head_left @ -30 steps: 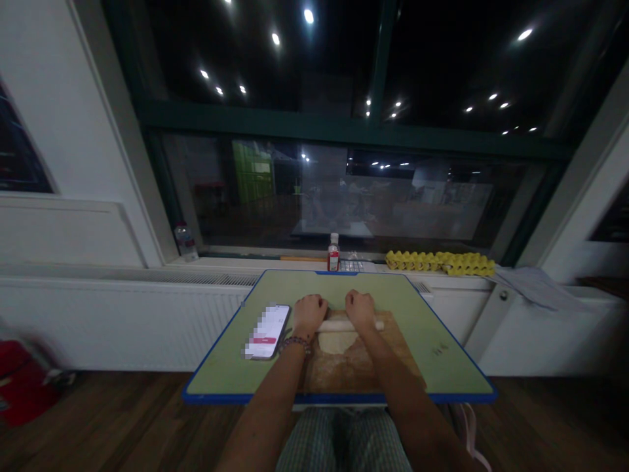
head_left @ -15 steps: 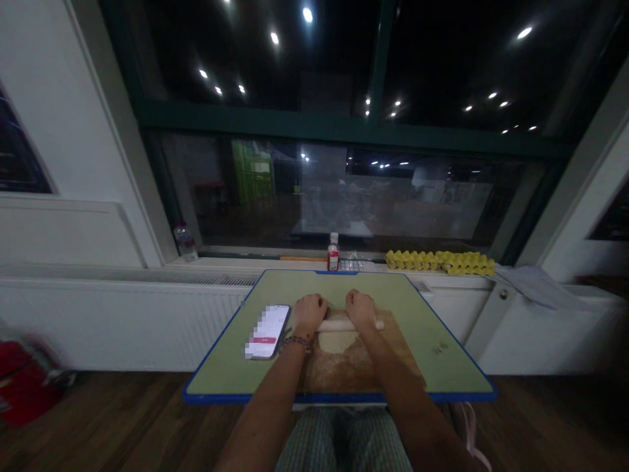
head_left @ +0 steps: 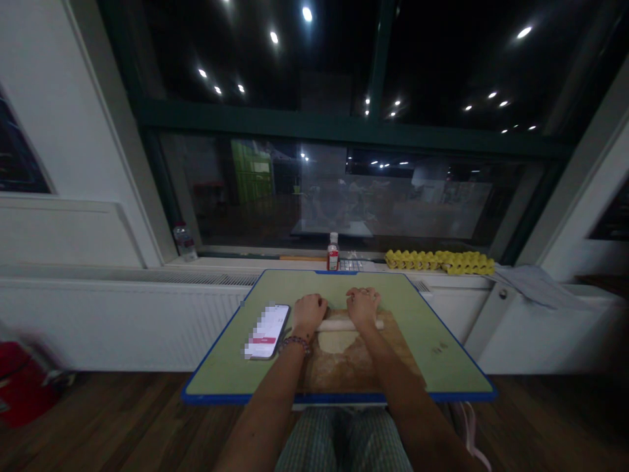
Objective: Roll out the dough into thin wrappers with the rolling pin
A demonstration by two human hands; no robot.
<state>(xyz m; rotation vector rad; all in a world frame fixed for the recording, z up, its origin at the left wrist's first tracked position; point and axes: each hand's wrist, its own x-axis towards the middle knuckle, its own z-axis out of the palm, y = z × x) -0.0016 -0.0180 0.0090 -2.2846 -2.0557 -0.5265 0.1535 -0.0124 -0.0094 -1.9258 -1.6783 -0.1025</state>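
A pale rolling pin lies crosswise on a wooden board, over the far edge of a flat, pale piece of dough. My left hand is closed over the pin's left end, its fingers curled on the far side. Toward the right end, my right hand rests on the pin with its fingers loosely bent over it. The pin's right tip sticks out past my wrist. My hands hide parts of the pin, and the right forearm covers part of the board.
A phone with a lit screen lies left of the board on the green, blue-edged table. Behind it, the windowsill bears a small red-labelled bottle, yellow egg cartons and a clear bottle.
My right hand's fingers have loosened and lifted slightly on the far side of the pin. The left hand, pin and dough look almost unmoved.
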